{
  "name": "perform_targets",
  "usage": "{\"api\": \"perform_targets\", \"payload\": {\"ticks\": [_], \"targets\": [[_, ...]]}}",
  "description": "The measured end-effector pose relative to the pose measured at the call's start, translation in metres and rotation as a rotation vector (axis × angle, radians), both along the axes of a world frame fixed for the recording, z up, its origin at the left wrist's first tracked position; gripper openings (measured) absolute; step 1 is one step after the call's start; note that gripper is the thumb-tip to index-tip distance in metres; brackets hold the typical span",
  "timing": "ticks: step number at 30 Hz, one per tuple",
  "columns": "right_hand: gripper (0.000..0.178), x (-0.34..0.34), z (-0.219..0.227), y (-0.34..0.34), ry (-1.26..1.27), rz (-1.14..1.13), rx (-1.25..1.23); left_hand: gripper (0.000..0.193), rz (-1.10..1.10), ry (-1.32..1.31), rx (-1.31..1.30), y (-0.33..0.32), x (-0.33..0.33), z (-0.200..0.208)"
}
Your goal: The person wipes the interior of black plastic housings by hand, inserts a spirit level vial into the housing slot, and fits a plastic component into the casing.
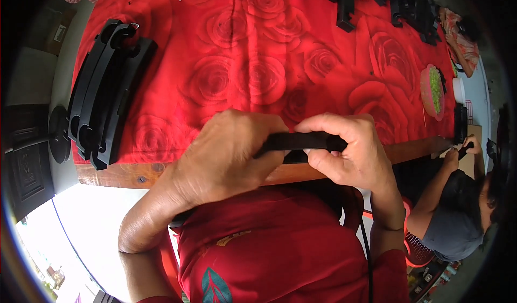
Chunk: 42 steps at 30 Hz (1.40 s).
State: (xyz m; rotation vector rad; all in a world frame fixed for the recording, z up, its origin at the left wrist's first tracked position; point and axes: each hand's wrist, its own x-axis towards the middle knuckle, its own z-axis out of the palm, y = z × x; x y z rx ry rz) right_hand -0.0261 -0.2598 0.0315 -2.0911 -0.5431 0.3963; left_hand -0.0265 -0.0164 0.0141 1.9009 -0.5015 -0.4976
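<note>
Head view: a long, flat black plastic strip [301, 140] is held level at the centre of the frame, just above the near wooden edge of the tabletop [134, 176]. It is gripped from both ends: the left hand [226, 152] is wrapped over its left part, with the fingers curled down and clamped on it, and the right hand [350, 152] is closed round its right end, the thumb pressed along the underside and the fingers folded over the top. The strip's middle is seen bare between the two hands, which are set close together but are not touching. Below the hands, a red garment [280, 249] with a leaf print fills the lower centre of the frame. The tabletop is covered by a red cloth with a rose pattern [258, 60]. At the left of the frame, a stack of curved black plastic parts [105, 93] is laid near the cloth's edge, well apart from the hands. At the upper right, a heap of smaller black parts [398, 4] is seen. At the right, a pink bowl with green contents [432, 90] is placed near the tabletop's edge. At the lower right, another person [458, 211] in a grey top is seated, a small dark piece being held in that person's hand [469, 148].
</note>
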Motion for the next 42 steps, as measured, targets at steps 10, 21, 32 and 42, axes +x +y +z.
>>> {"api": "perform_targets", "payload": {"ticks": [10, 21, 32, 42], "targets": [[0.028, 0.004, 0.011, -0.007, 0.047, -0.058, -0.043, 0.022, -0.019, -0.037, 0.225, 0.023, 0.008, 0.01], [0.032, 0.002, 0.014, -0.004, -0.067, -0.053, -0.113, 0.026, 0.061, 0.2, 0.179, 0.019, 0.012, 0.013], [0.033, 0.009, -0.004, -0.007, -0.119, -0.046, -0.03, 0.024, 0.112, 0.045, 0.204, 0.015, 0.007, 0.008], [0.032, 0.064, -0.008, -0.009, -0.18, 0.143, -0.234, 0.027, 0.244, -0.336, 0.203, 0.024, 0.023, -0.007]]}}
